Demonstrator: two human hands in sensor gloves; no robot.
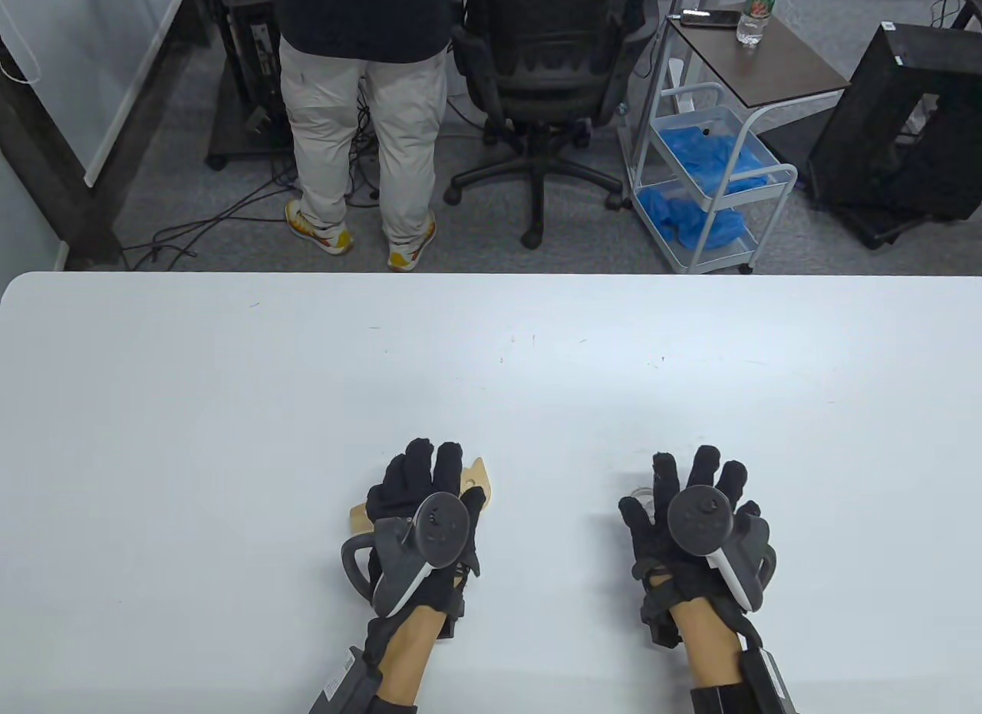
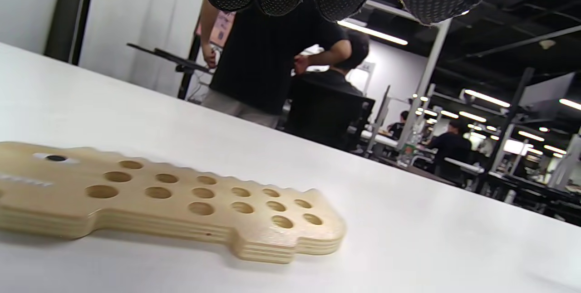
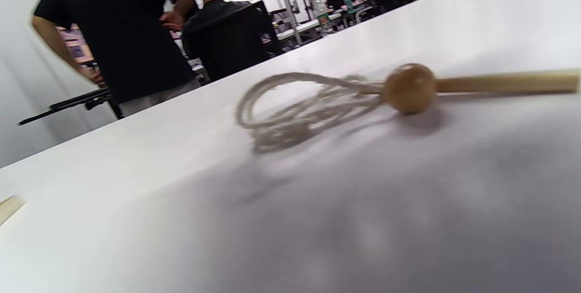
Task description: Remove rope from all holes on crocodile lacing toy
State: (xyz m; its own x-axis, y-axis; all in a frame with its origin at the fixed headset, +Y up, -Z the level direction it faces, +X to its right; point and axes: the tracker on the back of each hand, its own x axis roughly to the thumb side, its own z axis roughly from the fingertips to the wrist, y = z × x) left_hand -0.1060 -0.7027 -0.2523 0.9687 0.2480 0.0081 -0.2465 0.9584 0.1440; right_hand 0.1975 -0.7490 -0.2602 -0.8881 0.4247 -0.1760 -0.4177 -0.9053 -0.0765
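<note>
Left hand (image 1: 426,514): fingers straight, above the crocodile board (image 2: 172,202), holding nothing.
Crocodile board: flat on the white table (image 1: 230,407), every visible hole bare.
Rope (image 3: 295,107): loose coil beside its wooden bead (image 3: 408,88) and stick (image 3: 504,82), under the right hand (image 1: 690,514), well apart from the board.
Right hand: fingers spread, nothing gripped.
Room: wide bare tabletop ahead and to both sides.

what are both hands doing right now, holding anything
Left hand: open, fingers straight above the crocodile board, holding nothing.
Right hand: open, fingers spread over the rope, not gripping it.
</note>
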